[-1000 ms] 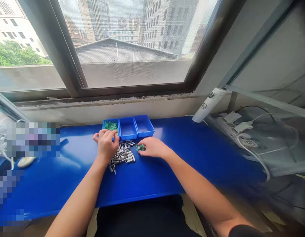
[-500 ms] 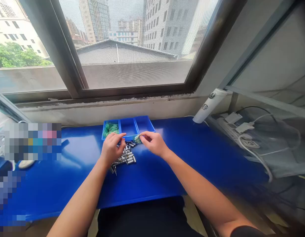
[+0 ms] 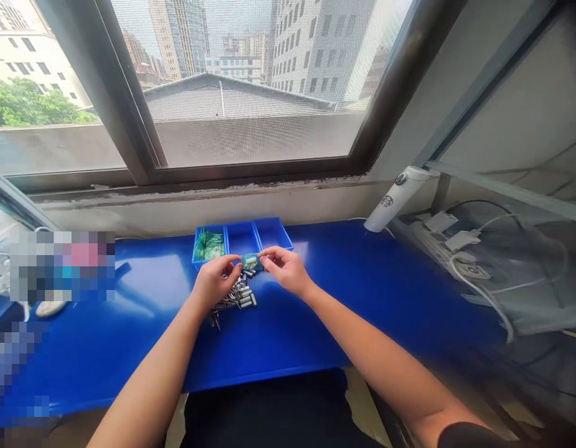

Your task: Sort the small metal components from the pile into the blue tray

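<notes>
One pale oval object (image 3: 52,305): way out at 9 o'clock, taking the held green packet (image 3: 251,262) as the hub and the window (image 3: 250,143) as 12; what it is, I can't tell.
Left bin (image 3: 194,250): up at 10 o'clock, and here's the tally so far: other green packets (image 3: 212,242) lie inside, so I'd call that share done, though they're past counting.
Left hand (image 3: 218,277): between 8 and 9 o'clock, thumb and forefinger right at the packet's left edge; whether they pinch it, I can't tell.
Metal parts (image 3: 244,298): down at 7 o'clock, a loose heap on the blue table (image 3: 292,336), slim shafts pointing every which way; my read, this is the share left.
Middle bin (image 3: 241,238): between 11 and 12, its blue floor showing.
Held packet: centre stage, up between the hands, just in front of the middle bin; long axis looks to run 9 to 3, fingers near both ends, so no telling which is its front.
Right bin (image 3: 272,234): 1 o'clock, blue floor showing too.
Right hand (image 3: 287,269): 3 o'clock, thumb and forefinger closed on the packet's right end.
White bottle (image 3: 395,202): between 2 and 3, well apart.
</notes>
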### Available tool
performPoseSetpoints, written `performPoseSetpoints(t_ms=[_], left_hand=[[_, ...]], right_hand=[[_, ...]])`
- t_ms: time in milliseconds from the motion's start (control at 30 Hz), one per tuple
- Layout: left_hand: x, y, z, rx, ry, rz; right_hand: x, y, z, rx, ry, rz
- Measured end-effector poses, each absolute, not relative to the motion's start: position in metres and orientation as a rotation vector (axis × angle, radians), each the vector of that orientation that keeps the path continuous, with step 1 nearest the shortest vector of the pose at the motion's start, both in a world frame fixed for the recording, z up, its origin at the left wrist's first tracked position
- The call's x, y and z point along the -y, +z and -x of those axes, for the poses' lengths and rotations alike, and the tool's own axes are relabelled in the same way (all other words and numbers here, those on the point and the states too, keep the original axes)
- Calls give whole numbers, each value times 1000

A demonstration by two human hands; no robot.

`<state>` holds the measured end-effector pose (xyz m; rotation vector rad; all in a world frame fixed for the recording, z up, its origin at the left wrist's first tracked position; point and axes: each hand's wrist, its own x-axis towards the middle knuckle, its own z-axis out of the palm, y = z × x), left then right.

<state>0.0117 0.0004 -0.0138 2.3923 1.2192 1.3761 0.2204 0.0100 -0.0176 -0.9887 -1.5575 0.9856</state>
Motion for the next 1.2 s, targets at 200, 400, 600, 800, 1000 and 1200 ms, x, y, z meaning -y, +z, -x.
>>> performPoseSetpoints(t_ms=[200,400,600,800,1000,1200], left_hand=[[0,-14,-13,-1268,1357,-2322],[0,-14,-14,-1331,1329,-2281],[0,-16,-13,-1341,1341,-2260],[0,-15,-13,-1312,1343,-2257],[0,-16,-12,-1234,1343,-2219],[-2,-17,-12,-1203,1356,-2211]], right_hand=[[-10,-18,-219,1574,953,1062],[-7,-14,-219,1608,835,1100],[-8,-13,-219,1604,814,1095],[-10,-22,-216,1510,995,1026],[-12,-22,-216,1409,1122,975],[-12,-21,-215,1398,1142,955]])
